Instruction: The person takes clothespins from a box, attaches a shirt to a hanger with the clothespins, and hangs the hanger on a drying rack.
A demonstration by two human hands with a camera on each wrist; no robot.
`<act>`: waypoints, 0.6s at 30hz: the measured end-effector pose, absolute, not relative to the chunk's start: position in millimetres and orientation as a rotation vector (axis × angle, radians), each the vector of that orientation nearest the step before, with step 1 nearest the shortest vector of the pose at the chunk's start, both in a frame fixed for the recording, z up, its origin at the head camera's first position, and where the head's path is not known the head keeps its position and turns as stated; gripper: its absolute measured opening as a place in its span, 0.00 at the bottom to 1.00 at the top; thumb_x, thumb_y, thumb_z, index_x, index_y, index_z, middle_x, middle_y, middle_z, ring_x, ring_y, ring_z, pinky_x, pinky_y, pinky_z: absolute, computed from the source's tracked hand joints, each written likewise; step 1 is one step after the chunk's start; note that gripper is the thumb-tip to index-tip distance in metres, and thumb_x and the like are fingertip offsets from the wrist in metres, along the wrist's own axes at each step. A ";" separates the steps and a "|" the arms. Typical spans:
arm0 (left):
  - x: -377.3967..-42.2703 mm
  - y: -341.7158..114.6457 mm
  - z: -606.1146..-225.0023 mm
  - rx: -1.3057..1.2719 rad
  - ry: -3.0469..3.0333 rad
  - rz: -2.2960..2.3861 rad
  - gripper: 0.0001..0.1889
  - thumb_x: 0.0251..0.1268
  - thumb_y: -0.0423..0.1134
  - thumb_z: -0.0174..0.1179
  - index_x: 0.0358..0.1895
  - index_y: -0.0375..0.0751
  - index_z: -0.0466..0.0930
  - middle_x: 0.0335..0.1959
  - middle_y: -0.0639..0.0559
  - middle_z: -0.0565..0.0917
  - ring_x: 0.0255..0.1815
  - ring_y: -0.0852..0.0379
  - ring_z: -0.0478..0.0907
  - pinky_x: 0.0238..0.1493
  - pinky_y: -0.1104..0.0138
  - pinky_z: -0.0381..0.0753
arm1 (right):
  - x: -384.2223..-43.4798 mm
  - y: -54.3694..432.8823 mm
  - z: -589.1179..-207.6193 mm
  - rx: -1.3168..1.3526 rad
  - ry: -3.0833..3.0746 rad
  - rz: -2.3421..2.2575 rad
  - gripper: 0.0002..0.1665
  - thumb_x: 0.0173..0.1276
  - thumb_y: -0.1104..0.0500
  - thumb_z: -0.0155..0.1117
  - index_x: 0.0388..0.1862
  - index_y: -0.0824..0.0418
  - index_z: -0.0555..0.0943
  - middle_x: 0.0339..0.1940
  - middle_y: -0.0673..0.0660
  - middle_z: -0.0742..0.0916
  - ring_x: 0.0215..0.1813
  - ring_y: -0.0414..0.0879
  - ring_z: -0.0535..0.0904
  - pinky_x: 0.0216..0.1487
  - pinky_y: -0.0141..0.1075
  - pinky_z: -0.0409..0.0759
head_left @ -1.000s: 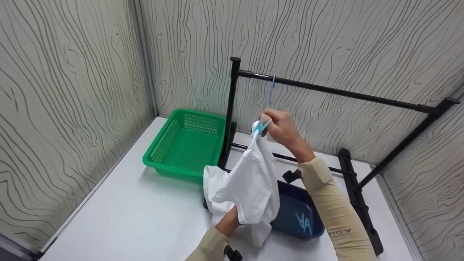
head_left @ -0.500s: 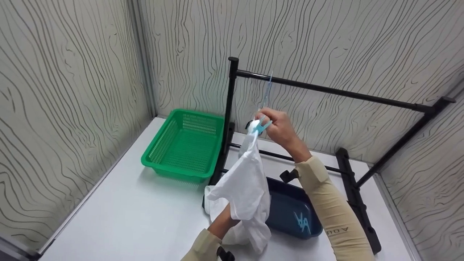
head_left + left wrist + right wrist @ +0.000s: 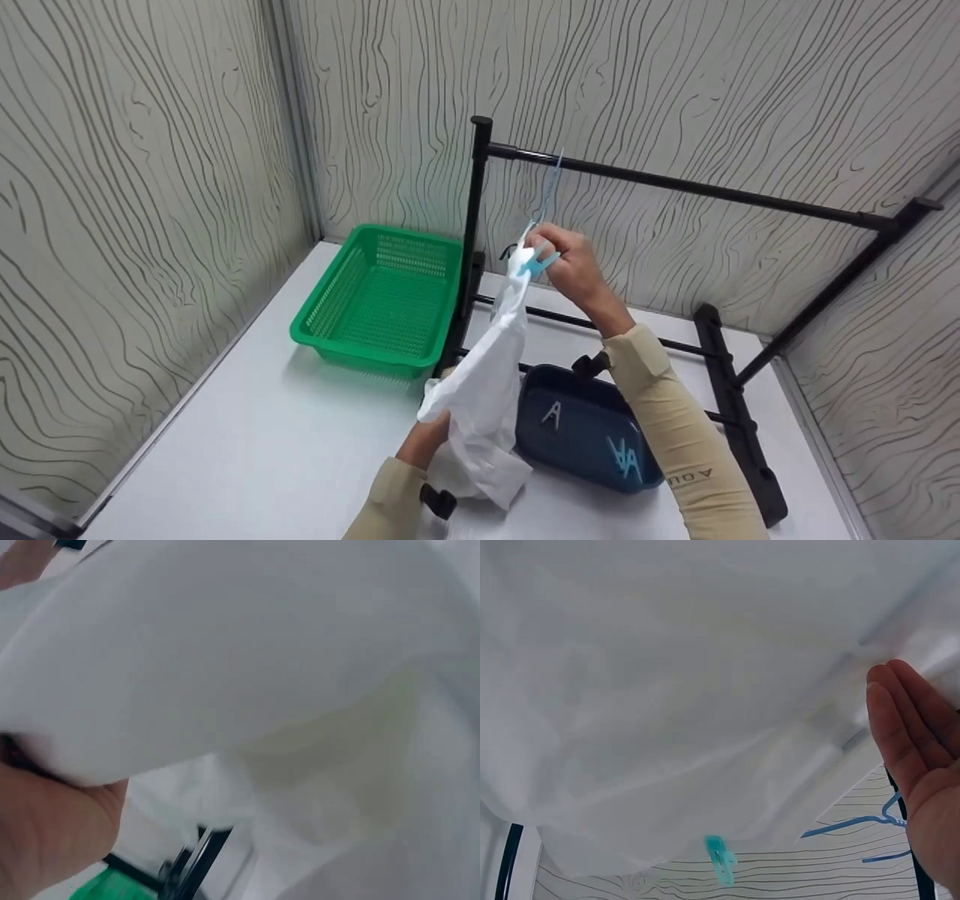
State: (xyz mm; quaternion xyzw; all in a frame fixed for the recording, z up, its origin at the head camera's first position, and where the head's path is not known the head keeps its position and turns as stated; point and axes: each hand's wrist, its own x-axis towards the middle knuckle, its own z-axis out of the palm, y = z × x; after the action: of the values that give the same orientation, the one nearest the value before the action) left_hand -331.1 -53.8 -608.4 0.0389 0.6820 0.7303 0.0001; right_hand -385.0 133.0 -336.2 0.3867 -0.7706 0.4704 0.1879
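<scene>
A white cloth (image 3: 487, 390) hangs in folds from high by my right hand down to the table. My right hand (image 3: 571, 259) grips its top edge by the blue hanger (image 3: 551, 191), whose hook is over the rack bar. A light blue clothespin (image 3: 538, 261) bites the cloth right beside those fingers. In the right wrist view another teal clothespin (image 3: 720, 859) shows at the cloth's far edge, while my fingertips lie against the fabric. Lower down, my left hand (image 3: 433, 431) holds the cloth's left side, thumb in front and fingers hidden behind.
The black rack (image 3: 682, 184) stands across the table's back. A green basket (image 3: 405, 364) is at its left. Under the rack lies a dark blue basin (image 3: 577, 442) with a grey clothespin (image 3: 553, 414) and several light blue ones (image 3: 624, 457). Patterned walls enclose the table.
My left hand has come from under the cloth and shifted left, drawing the cloth left and uncovering the basin's left part. The right hand stays by the clothespin; the hanger tilts left.
</scene>
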 end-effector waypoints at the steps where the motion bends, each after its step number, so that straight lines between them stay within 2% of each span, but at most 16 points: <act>1: -333.9 -54.3 -608.7 0.097 2.169 2.293 0.15 0.77 0.47 0.48 0.41 0.42 0.81 0.37 0.52 0.84 0.38 0.58 0.79 0.43 0.65 0.79 | -384.9 133.0 -337.3 1.090 -2.175 1.313 0.12 0.73 0.68 0.52 0.30 0.68 0.80 0.26 0.52 0.80 0.28 0.39 0.71 0.33 0.28 0.70; 3: -337.5 -54.7 -609.4 0.094 2.237 2.275 0.16 0.78 0.46 0.47 0.35 0.43 0.79 0.31 0.55 0.82 0.34 0.60 0.77 0.38 0.66 0.78 | -384.1 132.8 -339.6 1.085 -2.190 1.283 0.12 0.72 0.69 0.52 0.30 0.68 0.80 0.26 0.52 0.79 0.27 0.37 0.70 0.32 0.27 0.69; 4: -343.7 -55.7 -613.1 0.055 2.230 2.293 0.17 0.78 0.47 0.48 0.29 0.45 0.77 0.24 0.60 0.78 0.27 0.64 0.74 0.32 0.68 0.75 | -383.6 132.1 -341.0 1.090 -2.193 1.272 0.12 0.72 0.69 0.52 0.30 0.68 0.80 0.25 0.52 0.79 0.26 0.36 0.69 0.31 0.26 0.68; 5: -341.9 -56.5 -607.8 0.054 2.272 2.275 0.18 0.78 0.45 0.47 0.26 0.44 0.75 0.21 0.59 0.75 0.25 0.63 0.73 0.30 0.67 0.74 | -383.0 131.4 -342.3 1.095 -2.196 1.259 0.11 0.72 0.70 0.52 0.30 0.69 0.80 0.25 0.53 0.79 0.26 0.35 0.68 0.31 0.26 0.67; 9: -329.0 -54.6 -591.1 0.113 2.450 2.170 0.19 0.78 0.39 0.46 0.22 0.40 0.66 0.17 0.58 0.65 0.22 0.63 0.66 0.28 0.70 0.69 | -378.0 128.0 -345.9 1.121 -2.204 1.216 0.11 0.71 0.71 0.51 0.31 0.70 0.80 0.23 0.55 0.78 0.25 0.34 0.67 0.30 0.26 0.65; 11: -324.4 -52.5 -589.6 0.166 2.467 2.151 0.18 0.77 0.37 0.48 0.23 0.36 0.67 0.19 0.56 0.69 0.24 0.64 0.67 0.30 0.71 0.70 | -376.3 127.5 -348.1 1.129 -2.217 1.201 0.11 0.71 0.70 0.51 0.31 0.69 0.80 0.23 0.55 0.78 0.25 0.34 0.67 0.30 0.26 0.66; 14: -318.2 -50.2 -590.0 0.234 2.514 2.108 0.15 0.76 0.36 0.49 0.29 0.30 0.74 0.26 0.48 0.79 0.28 0.65 0.71 0.34 0.71 0.72 | -378.1 130.2 -353.3 1.155 -2.238 1.194 0.12 0.73 0.68 0.51 0.32 0.66 0.81 0.24 0.54 0.80 0.25 0.36 0.70 0.30 0.27 0.68; 16: -311.7 -49.4 -584.6 0.247 2.585 2.043 0.14 0.76 0.37 0.49 0.32 0.32 0.78 0.32 0.45 0.83 0.31 0.63 0.74 0.36 0.69 0.74 | -376.0 132.6 -352.9 1.167 -2.266 1.207 0.11 0.73 0.66 0.51 0.33 0.65 0.81 0.25 0.54 0.81 0.26 0.36 0.72 0.31 0.27 0.71; 18: -305.8 -50.4 -577.8 0.249 2.659 1.989 0.14 0.76 0.38 0.49 0.35 0.35 0.80 0.32 0.44 0.84 0.31 0.63 0.74 0.35 0.69 0.74 | -376.4 136.1 -354.9 1.172 -2.298 1.224 0.11 0.73 0.67 0.51 0.35 0.68 0.81 0.28 0.57 0.83 0.27 0.36 0.74 0.32 0.27 0.74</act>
State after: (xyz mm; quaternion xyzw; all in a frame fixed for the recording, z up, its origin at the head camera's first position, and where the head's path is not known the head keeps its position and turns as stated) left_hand -305.8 -50.4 -577.8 0.0745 0.7950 0.5946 -0.0942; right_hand -376.4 136.1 -354.9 0.4061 -0.7966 0.4243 0.1429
